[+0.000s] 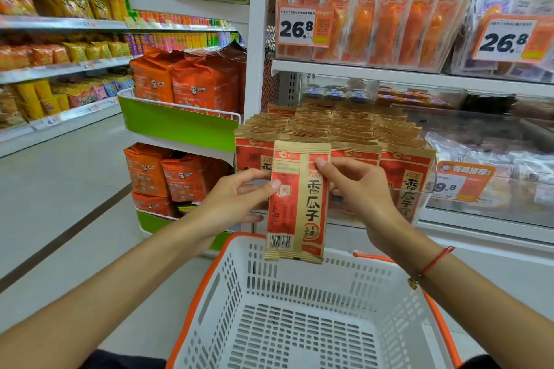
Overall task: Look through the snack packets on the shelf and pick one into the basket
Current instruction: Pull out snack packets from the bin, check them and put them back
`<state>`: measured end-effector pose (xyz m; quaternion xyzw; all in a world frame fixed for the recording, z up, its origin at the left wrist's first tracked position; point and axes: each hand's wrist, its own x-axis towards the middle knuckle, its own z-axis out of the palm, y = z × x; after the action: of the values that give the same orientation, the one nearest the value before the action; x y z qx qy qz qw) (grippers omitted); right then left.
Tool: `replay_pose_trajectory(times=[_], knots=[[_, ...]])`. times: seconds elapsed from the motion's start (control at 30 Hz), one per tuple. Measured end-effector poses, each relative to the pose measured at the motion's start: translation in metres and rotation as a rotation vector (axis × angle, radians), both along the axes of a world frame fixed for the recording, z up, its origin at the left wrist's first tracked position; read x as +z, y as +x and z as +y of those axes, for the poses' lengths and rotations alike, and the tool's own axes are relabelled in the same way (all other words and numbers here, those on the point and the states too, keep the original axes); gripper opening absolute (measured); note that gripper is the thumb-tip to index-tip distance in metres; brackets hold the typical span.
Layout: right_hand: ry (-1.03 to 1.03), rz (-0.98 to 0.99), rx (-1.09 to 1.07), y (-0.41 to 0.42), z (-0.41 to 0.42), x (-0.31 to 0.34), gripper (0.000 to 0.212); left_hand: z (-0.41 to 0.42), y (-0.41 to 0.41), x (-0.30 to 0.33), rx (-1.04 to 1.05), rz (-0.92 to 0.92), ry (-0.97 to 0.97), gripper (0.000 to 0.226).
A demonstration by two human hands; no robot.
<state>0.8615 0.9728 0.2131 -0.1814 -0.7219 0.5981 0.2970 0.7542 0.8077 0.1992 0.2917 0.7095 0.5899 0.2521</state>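
Both hands clamp 1 packet upright above basket, w/ shelf packets just behind.

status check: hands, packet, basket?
Left hand and right hand both grip one red-and-tan snack packet, upright, above the basket's far rim. Basket empty. Nothing between packet and basket.

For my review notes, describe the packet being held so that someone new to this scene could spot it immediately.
Start at the white basket with the orange rim at the bottom; directly above its far edge hangs the held packet, kraft-brown and red with a barcode at its lower left. The left hand and right hand pinch its sides. Unlike the matching shelf packets behind, it stands free of the row.
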Motion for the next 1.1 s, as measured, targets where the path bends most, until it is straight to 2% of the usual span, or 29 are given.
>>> replay_pose_trajectory(times=[0.2,0.37,0.47,0.53,0.6,0.7,0.87,1.1], knots=[[-0.015,0.049,-0.033,0.003,0.0,0.002,0.007,0.002,0.0,0.002,-0.075,-0.034,-0.038,0.04],[-0.029,0.063,-0.052,0.002,-0.001,-0.003,0.007,0.001,0.003,0.0,-0.142,-0.076,-0.025,0.026],[-0.023,0.047,-0.061,-0.001,-0.005,-0.007,0.009,-0.001,0.003,-0.001,-0.11,-0.091,0.004,0.019],[-0.01,0.023,-0.052,-0.002,-0.007,-0.008,0.014,-0.001,0.002,-0.001,-0.08,-0.095,0.026,0.022],[-0.029,-0.028,0.017,-0.003,-0.008,-0.009,0.025,-0.002,0.001,0.001,-0.043,-0.1,0.063,0.026],[-0.071,-0.126,0.152,-0.004,-0.011,-0.012,0.038,-0.003,0.001,0.004,0.014,-0.131,0.175,0.019],[0.028,-0.134,0.235,0.0,-0.008,-0.011,0.032,-0.005,-0.005,0.007,0.159,-0.16,0.29,0.018],[-0.06,-0.133,0.288,0.005,-0.001,-0.002,0.04,-0.007,-0.006,0.009,0.142,-0.13,0.292,0.027]])
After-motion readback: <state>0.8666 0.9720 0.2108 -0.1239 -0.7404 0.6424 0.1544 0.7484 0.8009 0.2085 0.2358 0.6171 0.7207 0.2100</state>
